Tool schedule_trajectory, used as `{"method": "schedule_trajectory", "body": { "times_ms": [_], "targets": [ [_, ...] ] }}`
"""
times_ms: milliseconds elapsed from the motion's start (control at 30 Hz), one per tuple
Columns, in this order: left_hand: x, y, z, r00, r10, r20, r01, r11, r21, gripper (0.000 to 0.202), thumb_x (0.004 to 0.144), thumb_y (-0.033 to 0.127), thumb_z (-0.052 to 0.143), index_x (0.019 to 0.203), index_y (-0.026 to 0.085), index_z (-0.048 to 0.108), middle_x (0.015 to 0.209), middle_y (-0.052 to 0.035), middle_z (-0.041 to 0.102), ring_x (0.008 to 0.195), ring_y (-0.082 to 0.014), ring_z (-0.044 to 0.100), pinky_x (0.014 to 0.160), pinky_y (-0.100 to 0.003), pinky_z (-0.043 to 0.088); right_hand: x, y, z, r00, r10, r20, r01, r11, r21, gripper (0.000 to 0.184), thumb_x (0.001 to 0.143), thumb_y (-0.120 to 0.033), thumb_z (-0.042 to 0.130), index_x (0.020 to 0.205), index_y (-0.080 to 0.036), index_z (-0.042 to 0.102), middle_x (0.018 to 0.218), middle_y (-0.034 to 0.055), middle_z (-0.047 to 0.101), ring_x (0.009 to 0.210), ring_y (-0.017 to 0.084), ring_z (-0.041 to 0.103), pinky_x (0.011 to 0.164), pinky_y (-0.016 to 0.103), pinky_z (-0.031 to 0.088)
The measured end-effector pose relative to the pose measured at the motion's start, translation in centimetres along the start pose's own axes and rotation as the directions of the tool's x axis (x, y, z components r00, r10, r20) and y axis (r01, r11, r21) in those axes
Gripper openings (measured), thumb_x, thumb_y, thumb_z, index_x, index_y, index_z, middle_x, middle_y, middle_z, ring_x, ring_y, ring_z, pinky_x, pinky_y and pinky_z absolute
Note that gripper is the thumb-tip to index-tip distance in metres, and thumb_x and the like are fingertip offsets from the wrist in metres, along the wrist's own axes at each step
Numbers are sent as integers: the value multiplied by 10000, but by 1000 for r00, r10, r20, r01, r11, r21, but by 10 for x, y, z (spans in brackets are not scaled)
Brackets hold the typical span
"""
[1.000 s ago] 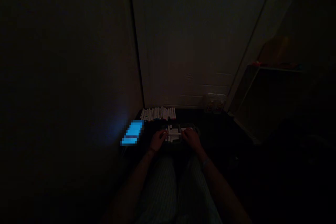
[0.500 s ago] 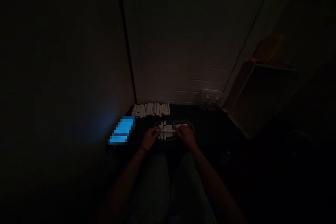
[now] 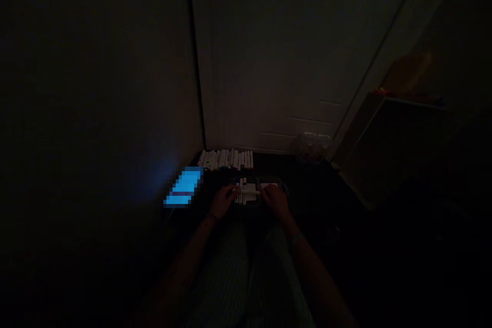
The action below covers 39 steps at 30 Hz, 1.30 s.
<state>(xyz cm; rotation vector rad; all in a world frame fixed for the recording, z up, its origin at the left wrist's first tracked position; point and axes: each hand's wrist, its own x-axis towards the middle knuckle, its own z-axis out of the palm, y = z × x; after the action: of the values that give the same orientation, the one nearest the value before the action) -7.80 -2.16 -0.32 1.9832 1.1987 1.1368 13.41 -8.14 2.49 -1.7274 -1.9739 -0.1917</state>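
Observation:
The room is very dark. My left hand (image 3: 223,201) and my right hand (image 3: 275,200) rest on the floor at either end of a white marker (image 3: 249,192) that lies crosswise over a dark tray (image 3: 269,184) holding a few more white markers. The fingers of both hands curl toward the marker's ends, but the dark hides the grip. A row of several white markers (image 3: 226,159) lies beyond, along the wall.
A glowing blue phone screen (image 3: 184,186) lies on the floor to the left. A clear container (image 3: 313,146) stands by the door at the back. A shelf unit (image 3: 388,138) is on the right. My striped trouser legs (image 3: 246,277) stretch forward.
Only the camera view has drifted a little. My hands stay at the tray, and the crosswise marker between them shows from half a second ago on.

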Motion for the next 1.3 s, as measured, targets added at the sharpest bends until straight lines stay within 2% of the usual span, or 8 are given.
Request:
{"method": "schedule_trajectory", "body": {
  "times_ms": [333,533,767,1133,1300],
  "targets": [
    [-2,8,-3,998,-61,1,61,998,5,344,758,432,428,935,194,603,918,-44,610,869,-169,531,805,-287,394,0,2,2,1000,-10,-15,10,999,41,370,891,-387,279,782,-199,577,829,40,578,820,123,518,720,204,336],
    [-4,12,-5,998,-58,5,58,998,13,347,755,432,439,943,190,602,916,-52,604,845,-168,529,784,-286,398,-1,2,1,1000,-11,-13,12,998,67,371,890,-391,276,777,-200,573,813,38,579,799,124,524,702,207,336],
    [-4,10,-4,998,-64,3,64,998,23,352,761,433,424,944,190,600,877,-43,598,816,-161,522,765,-284,396,0,3,3,1000,-7,-2,7,997,73,349,890,-373,281,833,-202,580,831,40,582,827,129,518,721,212,335],
    [-2,9,-3,998,-55,-7,55,997,51,354,749,434,437,930,186,612,855,-40,605,796,-162,529,744,-278,403,-1,2,1,1000,-12,-10,13,998,53,349,889,-366,284,791,-205,577,839,39,574,811,123,526,711,203,344],
    [-1,7,-1,998,-45,-45,47,997,60,353,751,432,433,929,186,611,853,-41,602,793,-157,529,736,-272,403,-1,2,2,999,-16,-34,18,998,58,344,889,-369,289,785,-205,573,829,37,578,794,120,530,700,198,348]
  ]
}}
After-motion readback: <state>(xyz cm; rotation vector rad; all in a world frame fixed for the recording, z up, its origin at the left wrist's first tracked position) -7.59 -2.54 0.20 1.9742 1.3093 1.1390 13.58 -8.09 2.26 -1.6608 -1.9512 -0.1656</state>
